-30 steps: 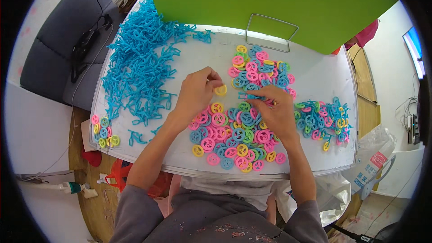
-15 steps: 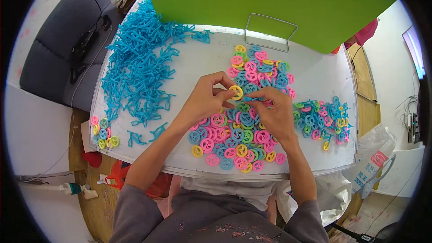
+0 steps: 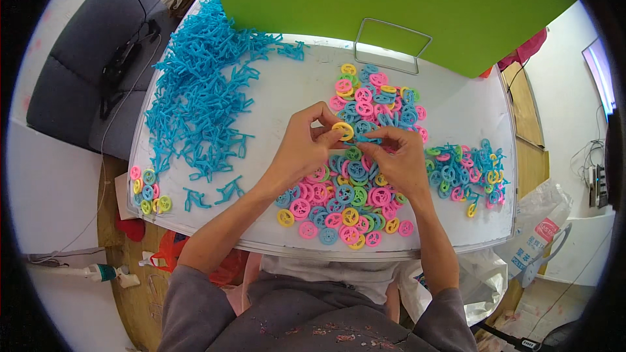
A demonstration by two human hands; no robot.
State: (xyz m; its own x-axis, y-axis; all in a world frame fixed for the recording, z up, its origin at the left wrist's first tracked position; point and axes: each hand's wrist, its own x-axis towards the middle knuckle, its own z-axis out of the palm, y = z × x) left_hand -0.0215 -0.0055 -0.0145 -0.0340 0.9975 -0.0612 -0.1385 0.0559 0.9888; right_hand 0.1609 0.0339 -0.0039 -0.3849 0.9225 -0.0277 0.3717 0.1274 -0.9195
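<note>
My left hand (image 3: 305, 138) pinches a yellow plastic wheel (image 3: 343, 132) between thumb and fingers, above the middle of the white table. Close by on its right, my right hand (image 3: 398, 158) is closed on a small blue plastic frame piece (image 3: 365, 139), mostly covered by the fingers. The wheel and the frame piece meet or nearly meet; I cannot tell if they are joined. Under and around both hands lies a heap of pink, blue, green and yellow wheels (image 3: 349, 216). More wheels (image 3: 375, 94) spread beyond the hands.
A large pile of blue frame pieces (image 3: 202, 85) covers the table's left side. On the right lie blue frames with coloured wheels on them (image 3: 466, 173). Several wheels (image 3: 151, 192) sit at the left edge. A green panel (image 3: 391, 6) and a bent wire frame (image 3: 392, 45) stand at the back.
The yellow wheel has tipped flatter in my left hand. My right hand has shifted slightly, and more of the blue frame piece shows beside the wheel.
</note>
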